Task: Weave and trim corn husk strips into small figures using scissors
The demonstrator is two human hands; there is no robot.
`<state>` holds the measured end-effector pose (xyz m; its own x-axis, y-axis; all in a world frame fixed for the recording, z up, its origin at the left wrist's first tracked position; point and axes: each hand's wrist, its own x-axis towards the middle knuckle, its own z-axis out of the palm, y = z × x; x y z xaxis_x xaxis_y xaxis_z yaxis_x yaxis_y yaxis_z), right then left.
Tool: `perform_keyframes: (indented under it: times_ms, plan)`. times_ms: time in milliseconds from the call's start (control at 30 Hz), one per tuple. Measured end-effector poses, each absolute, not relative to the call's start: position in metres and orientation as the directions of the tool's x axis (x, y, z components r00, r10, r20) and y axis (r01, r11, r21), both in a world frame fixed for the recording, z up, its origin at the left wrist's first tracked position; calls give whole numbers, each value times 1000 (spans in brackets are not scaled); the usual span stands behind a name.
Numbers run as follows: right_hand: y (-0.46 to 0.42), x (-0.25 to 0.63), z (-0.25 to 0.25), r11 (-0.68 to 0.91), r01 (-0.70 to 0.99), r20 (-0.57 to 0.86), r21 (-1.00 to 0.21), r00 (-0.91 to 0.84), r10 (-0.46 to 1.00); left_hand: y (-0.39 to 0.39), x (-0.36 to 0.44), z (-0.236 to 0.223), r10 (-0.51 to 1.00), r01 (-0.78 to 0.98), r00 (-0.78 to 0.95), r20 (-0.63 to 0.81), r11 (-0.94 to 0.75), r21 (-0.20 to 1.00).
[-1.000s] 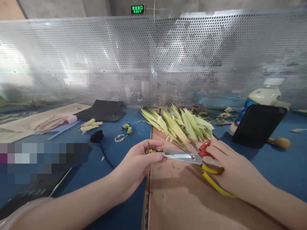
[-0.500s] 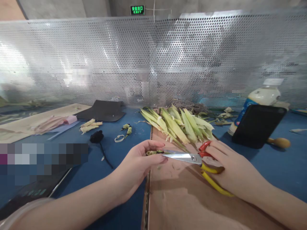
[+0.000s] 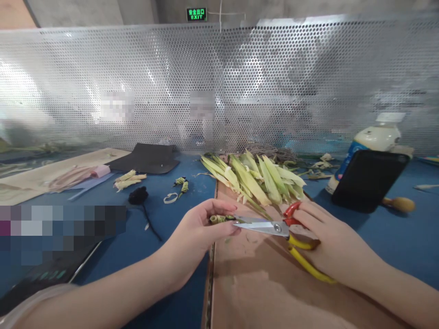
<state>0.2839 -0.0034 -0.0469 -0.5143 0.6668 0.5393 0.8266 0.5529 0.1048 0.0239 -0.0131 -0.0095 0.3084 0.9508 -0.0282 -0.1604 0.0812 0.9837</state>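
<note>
My left hand [image 3: 206, 233] pinches a small rolled piece of green husk [image 3: 218, 219] between thumb and fingers; its far end is partly hidden by the fingertips. In my right hand [image 3: 325, 242] is a pair of scissors [image 3: 265, 227] with red and yellow handles. Their blades point left, slightly parted, with the tips at my left fingertips and the end of the roll. Beyond both hands, a pile of pale green corn husks [image 3: 254, 180] lies on the cardboard [image 3: 254, 292].
Several small twisted husk pieces [image 3: 184, 186] and a black flower-like item [image 3: 138, 195] lie left on the blue table [image 3: 137, 242]. A phone [image 3: 370, 180] leans against a bottle [image 3: 377, 135] at right. A perforated metal screen [image 3: 219, 82] closes off the back.
Both hands stay nearly in place. The rolled husk turns slightly in my left fingers, and the scissors shift very little.
</note>
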Motion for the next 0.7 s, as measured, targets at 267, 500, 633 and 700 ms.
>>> perform_keyframes:
  times_ms: [267, 500, 633, 700]
  plan:
    - [-3, 286, -48, 547, 830, 528, 107, -513, 677, -13, 24, -9, 952, -146, 300, -59, 107, 984]
    - [-4, 282, -46, 541, 828, 551, 147, -523, 651, -14, 24, -10, 951, -159, 307, -41, 94, 983]
    - [-3, 281, -46, 545, 825, 560, 150, -525, 641, -12, 24, -15, 950, -182, 311, -22, 82, 980]
    - [-3, 281, -45, 545, 826, 572, 144, -519, 636, -11, 23, -17, 950, -188, 312, -15, 77, 979]
